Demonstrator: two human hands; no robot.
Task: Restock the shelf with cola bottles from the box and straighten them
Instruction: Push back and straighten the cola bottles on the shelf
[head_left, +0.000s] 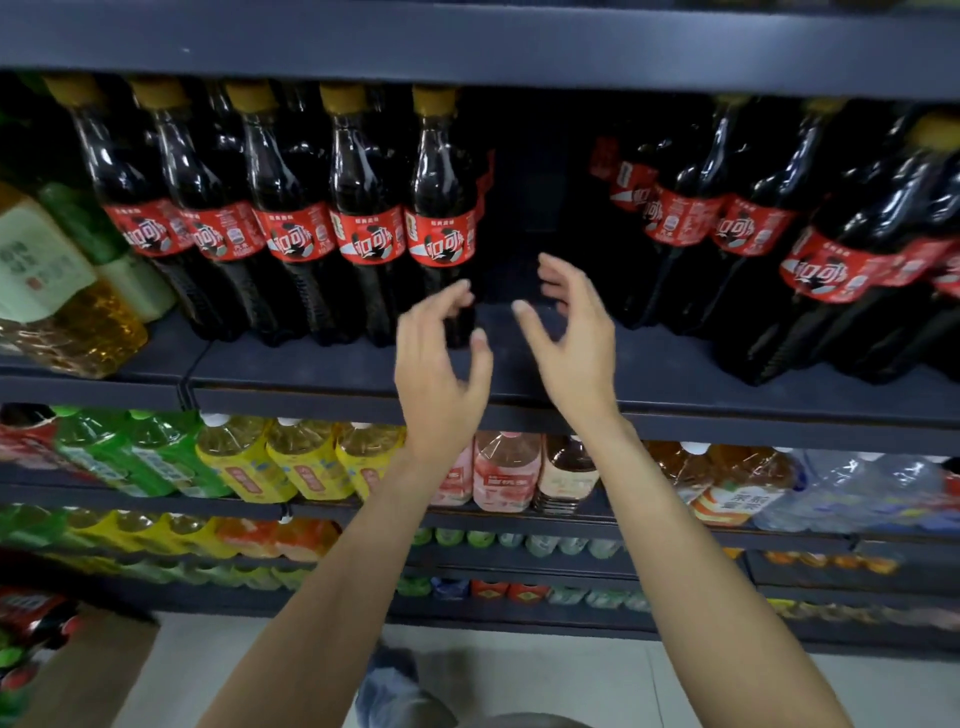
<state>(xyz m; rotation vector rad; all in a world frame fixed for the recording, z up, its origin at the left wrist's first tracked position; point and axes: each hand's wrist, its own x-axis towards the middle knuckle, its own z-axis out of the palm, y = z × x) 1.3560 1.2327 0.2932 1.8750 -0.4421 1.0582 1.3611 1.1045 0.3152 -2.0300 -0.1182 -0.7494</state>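
- Where the frame's lower left corner starts, a cardboard box (78, 670) sits on the floor, bottles inside blurred.
- Dark shelf (322, 364): five cola bottles (291, 218) upright in a row left of a gap.
- Left hand (441, 364) before the gap, fingers loosely curled, apart, holding nothing.
- Right hand (571, 343) just beside it, fingers spread, empty.
- More cola bottles (737, 223) right of the gap, leaning.

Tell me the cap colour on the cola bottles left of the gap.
Yellow-gold caps on the cola bottles, clearest in the head view.
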